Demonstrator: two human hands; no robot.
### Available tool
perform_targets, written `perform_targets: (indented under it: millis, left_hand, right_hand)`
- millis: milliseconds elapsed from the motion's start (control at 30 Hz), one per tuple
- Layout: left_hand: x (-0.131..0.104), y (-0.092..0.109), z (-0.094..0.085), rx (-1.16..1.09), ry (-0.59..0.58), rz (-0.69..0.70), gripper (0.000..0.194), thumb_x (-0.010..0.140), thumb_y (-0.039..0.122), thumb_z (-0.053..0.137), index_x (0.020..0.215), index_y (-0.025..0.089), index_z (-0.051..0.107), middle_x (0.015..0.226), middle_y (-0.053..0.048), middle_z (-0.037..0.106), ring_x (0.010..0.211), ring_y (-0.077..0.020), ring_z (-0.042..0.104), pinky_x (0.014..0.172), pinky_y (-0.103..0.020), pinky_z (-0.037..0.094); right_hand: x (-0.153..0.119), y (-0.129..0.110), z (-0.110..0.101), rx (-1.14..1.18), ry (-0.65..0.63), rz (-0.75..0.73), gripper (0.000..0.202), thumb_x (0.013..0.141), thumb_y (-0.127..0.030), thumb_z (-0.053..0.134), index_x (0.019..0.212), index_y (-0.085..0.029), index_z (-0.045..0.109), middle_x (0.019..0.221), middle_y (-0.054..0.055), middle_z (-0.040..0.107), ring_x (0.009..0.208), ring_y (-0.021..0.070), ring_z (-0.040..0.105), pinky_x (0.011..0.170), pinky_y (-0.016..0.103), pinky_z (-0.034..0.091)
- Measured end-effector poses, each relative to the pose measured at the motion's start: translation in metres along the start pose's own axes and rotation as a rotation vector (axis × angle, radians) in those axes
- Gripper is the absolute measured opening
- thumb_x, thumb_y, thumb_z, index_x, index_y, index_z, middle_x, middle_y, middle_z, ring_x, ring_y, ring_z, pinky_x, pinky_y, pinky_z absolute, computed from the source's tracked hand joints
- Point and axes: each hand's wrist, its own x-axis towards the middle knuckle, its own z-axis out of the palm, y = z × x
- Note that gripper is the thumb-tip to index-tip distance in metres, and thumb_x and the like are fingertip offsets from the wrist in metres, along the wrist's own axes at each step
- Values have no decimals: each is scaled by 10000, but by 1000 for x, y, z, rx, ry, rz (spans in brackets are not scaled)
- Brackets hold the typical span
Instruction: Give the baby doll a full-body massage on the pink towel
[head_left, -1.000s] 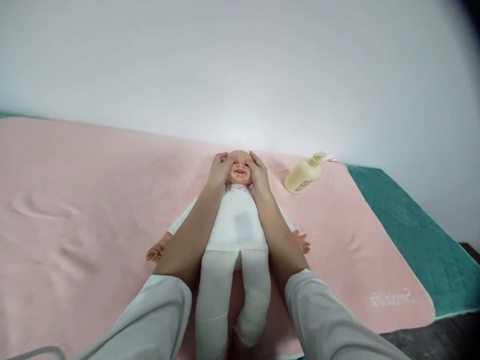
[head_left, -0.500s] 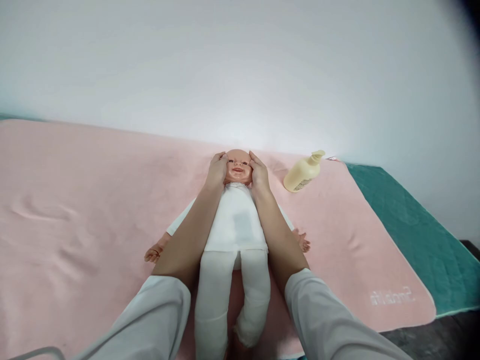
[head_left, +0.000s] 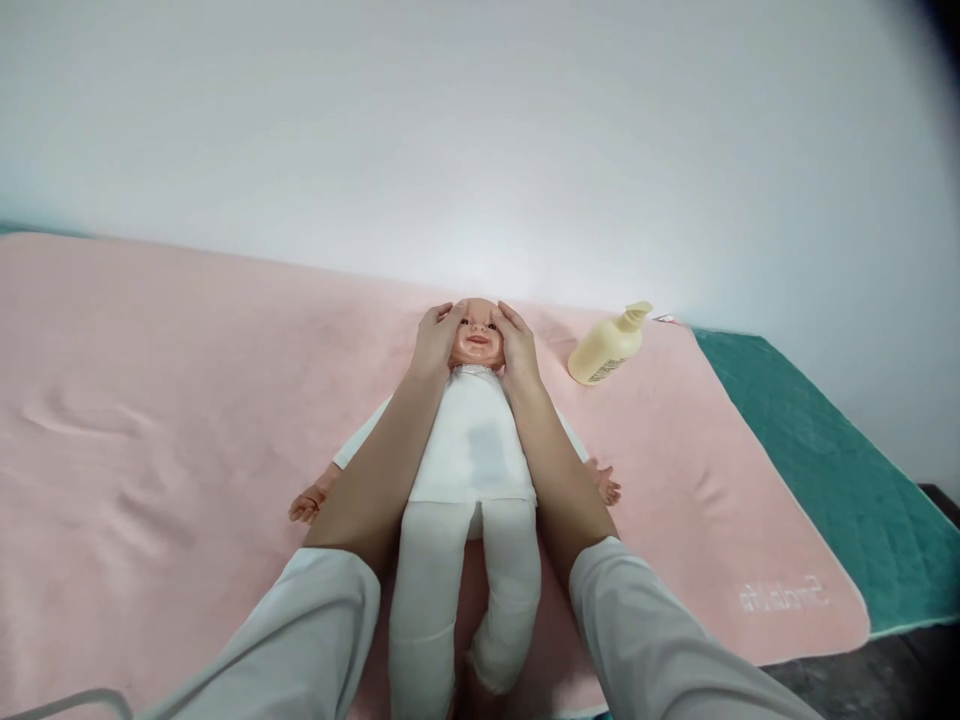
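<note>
A baby doll [head_left: 472,430] in a white top and white leg coverings lies on its back, its head [head_left: 475,348] away from me. My left hand [head_left: 436,338] cups the left side of that head, its thumb lying over the brow beside the eye. On the other side, my right hand [head_left: 519,342] holds the head the same way, thumb side against the temple and brow. Both hands are curved around the head, and the fingers beneath are partly hidden. My forearms run along either side of the doll's body, covering parts of its arms.
A pale yellow pump bottle [head_left: 604,350] stands tilted-looking to the right of the doll's head. Under everything is a pink blanket [head_left: 187,400], over a green quilted mat [head_left: 840,470]. A white wall [head_left: 480,140] rises behind. A grey curved bar [head_left: 90,697] shows at bottom left.
Both thumbs have shifted inward on the doll's brow, the left one more clearly, now nearer its eye. The doll and the bottle stay in place.
</note>
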Motion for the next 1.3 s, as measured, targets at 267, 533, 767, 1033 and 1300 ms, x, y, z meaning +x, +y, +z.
perform_targets:
  millis: [267,533,767,1033,1300]
  left_hand:
    - [-1,0,-1,-2,-5,-5,408,839,238,731,1200,118,585,1239,-164,640,1067,-248,688,924,-337,558]
    - [-2,2,0,17,-10,-12,413,856,200,685,1239,108,560,1269,-175,621,1101,-252,671,940,-343,555]
    - [-3,5,3,13,41,-60,265,885,194,639,1145,155,602,1150,-103,659,1104,-210,665,971,-313,541]
    - [1,3,4,-9,35,-77,210,910,195,572,1115,169,613,1137,-101,667,1110,-233,664,977,-347,550]
    - [7,-1,2,-6,42,-48,209,898,184,552,1086,178,644,1132,-94,677,1136,-236,654,980,-341,549]
  right_hand:
    - [4,5,-2,-39,1,-18,535,758,-307,724,1258,-181,581,1322,110,634,1179,220,656,1053,411,524]
    - [7,7,-2,-43,38,-16,455,773,-286,691,1210,-191,612,1236,80,675,1121,193,670,1050,403,524]
    - [12,9,-4,22,41,23,397,775,-254,684,1168,-215,649,1189,45,708,1105,184,673,1053,416,527]
    - [19,10,-6,24,32,71,470,820,-175,569,1287,-200,613,1331,71,654,1176,194,665,1088,459,501]
    - [20,11,-6,49,41,80,494,829,-157,538,1316,-204,607,1396,64,617,1223,194,639,1098,472,495]
